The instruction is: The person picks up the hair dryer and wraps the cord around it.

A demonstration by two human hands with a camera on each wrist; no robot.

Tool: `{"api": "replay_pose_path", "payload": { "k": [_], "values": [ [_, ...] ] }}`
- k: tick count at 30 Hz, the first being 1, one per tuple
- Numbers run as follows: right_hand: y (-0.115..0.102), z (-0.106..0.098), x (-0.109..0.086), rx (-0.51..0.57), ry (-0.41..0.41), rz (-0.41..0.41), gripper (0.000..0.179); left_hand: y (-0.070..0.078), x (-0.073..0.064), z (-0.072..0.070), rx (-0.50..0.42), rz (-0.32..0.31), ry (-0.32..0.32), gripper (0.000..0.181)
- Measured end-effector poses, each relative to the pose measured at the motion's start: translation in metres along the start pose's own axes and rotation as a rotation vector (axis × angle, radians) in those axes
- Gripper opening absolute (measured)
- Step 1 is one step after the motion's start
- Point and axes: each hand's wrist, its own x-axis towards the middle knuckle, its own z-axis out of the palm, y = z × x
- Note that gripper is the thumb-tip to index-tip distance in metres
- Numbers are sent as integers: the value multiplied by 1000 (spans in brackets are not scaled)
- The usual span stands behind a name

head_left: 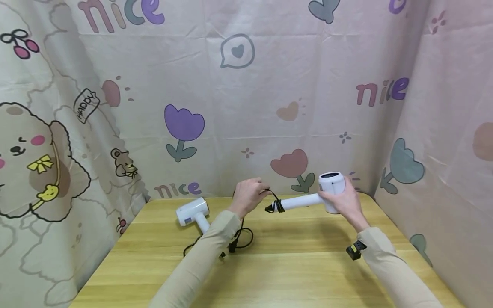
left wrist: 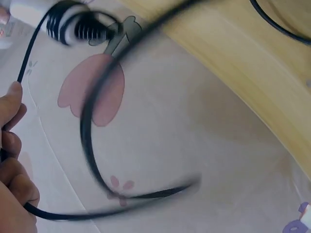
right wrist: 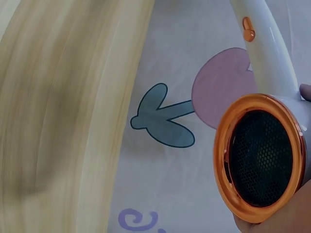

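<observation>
My right hand (head_left: 348, 201) grips a white hair dryer (head_left: 300, 201) by its barrel and holds it over the table, its handle pointing left. In the right wrist view, an orange ring (right wrist: 221, 155) surrounds the dark mesh at one end of the barrel, and an orange switch (right wrist: 248, 31) sits on the handle. Black cord is wrapped in several turns (head_left: 280, 205) around the handle's end. My left hand (head_left: 248, 196) has its fingers curled around the black cord (left wrist: 86, 121), which runs from the handle to it. Loose cord loops and hangs below that hand, blurred in the left wrist view.
A second white hair dryer (head_left: 192, 211) lies at the table's back left, partly hidden by my left sleeve (head_left: 200, 261). Near it are a black plug (head_left: 232, 246) and a cord loop (head_left: 246, 236). Behind the wooden table (head_left: 308, 273) hangs a patterned curtain (head_left: 246, 107).
</observation>
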Motion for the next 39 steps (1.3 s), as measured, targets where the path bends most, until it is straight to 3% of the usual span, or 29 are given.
{"api": "replay_pose_path", "payload": {
  "k": [5,10,15,21,28,30,33,39],
  "values": [
    [3,-2,0,-64,-38,-28,95,-9,-2,-6,12,-9,1,13],
    [5,-2,-1,-62,-77,-20,92,-14,-1,-11,5,-80,-15,17],
    [6,-3,0,46,-164,9,88,-19,2,-10,-95,-169,10,18],
    [8,-7,2,180,-259,45,84,-26,2,-5,-195,-233,51,20],
    [8,-8,-2,244,-316,38,80,-37,-4,3,-357,-412,128,21],
    [8,-8,-3,266,-325,36,80,-39,-6,6,-385,-433,149,20],
    [11,-7,-4,306,-344,58,79,-41,-11,12,-386,-441,140,19],
    [18,-6,-5,407,-368,153,78,-41,-25,26,-315,-424,40,19]
  ]
}}
